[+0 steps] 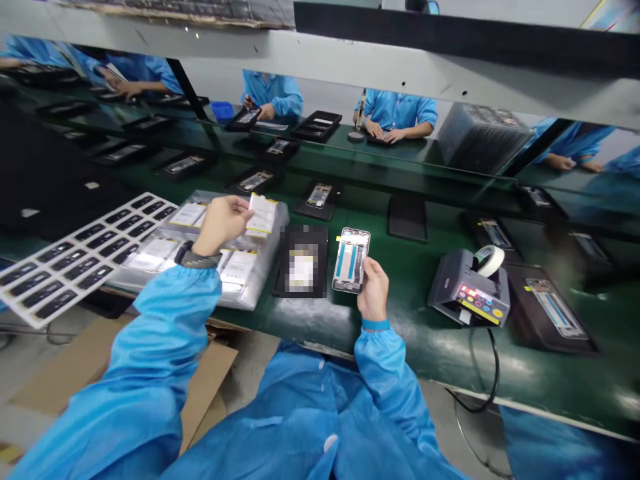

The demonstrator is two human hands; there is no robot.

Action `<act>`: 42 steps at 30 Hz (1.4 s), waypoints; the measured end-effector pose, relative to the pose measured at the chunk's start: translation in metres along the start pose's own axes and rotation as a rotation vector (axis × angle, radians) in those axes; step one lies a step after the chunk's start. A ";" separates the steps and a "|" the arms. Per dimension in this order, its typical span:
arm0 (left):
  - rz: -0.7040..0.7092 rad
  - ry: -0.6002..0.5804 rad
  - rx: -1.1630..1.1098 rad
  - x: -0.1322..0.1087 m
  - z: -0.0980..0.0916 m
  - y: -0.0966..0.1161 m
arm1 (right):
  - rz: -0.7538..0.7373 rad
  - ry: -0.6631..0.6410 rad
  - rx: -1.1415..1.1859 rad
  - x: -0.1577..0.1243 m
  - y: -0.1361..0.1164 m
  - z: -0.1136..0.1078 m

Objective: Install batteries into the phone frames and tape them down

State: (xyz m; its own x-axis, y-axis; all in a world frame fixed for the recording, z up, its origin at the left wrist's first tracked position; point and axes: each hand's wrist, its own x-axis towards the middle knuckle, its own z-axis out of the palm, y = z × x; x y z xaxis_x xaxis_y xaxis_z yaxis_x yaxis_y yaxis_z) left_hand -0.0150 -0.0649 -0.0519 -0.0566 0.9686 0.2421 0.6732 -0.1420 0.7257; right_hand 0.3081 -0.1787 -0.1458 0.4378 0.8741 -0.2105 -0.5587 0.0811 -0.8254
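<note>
Between the fingertips of my left hand point(223, 223) is a flat white battery point(263, 214) with yellow edges, held above the right part of a clear plastic tray point(257, 272) of similar batteries. My right hand point(375, 288) grips the right edge of an open phone frame point(351, 260), which has two blue strips inside and a small yellow tab at its upper left. Between my hands, a black tray point(283, 285) lies on the green table, its middle blurred by pixel blocks.
A sheet of black labels point(83, 257) lies at the left. A tape dispenser point(470, 287) with a cable stands right of my right hand. Black trays with phone frames point(557, 310) lie at the right and farther back. People in blue sleeves work across the table.
</note>
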 end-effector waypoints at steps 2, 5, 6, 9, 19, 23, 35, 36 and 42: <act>-0.058 -0.024 -0.210 -0.036 0.021 0.028 | 0.022 0.011 0.019 -0.007 0.009 0.001; -0.103 -0.154 -0.424 -0.089 0.069 0.064 | 0.026 0.020 0.040 -0.016 0.017 0.003; -0.114 -0.184 -0.485 -0.103 0.085 0.073 | 0.018 0.021 0.037 -0.018 0.018 0.003; -0.146 -0.250 -0.588 -0.129 0.121 0.086 | 0.000 0.013 0.014 -0.026 0.018 0.001; 0.004 -0.165 -0.288 -0.142 0.147 0.093 | -0.013 0.054 0.041 -0.032 0.013 -0.010; 0.151 -0.026 -0.235 -0.142 0.154 0.091 | -0.016 0.053 0.076 -0.036 0.010 -0.012; -0.345 -0.435 -0.982 -0.144 0.172 0.086 | 0.046 -0.093 -0.058 -0.059 0.002 -0.022; -0.356 -0.407 -0.974 -0.144 0.172 0.088 | 0.052 -0.084 -0.056 -0.061 0.004 -0.022; -0.380 -0.337 -0.901 -0.151 0.167 0.098 | 0.038 -0.164 -0.152 -0.069 -0.005 -0.027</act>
State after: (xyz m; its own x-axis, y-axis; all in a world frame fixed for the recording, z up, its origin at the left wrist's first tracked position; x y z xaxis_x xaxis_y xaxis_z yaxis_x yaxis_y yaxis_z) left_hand 0.1822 -0.1914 -0.1248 0.1526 0.9686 -0.1964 -0.1552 0.2197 0.9631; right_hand 0.2997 -0.2525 -0.1409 0.2916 0.9422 -0.1652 -0.4549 -0.0153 -0.8904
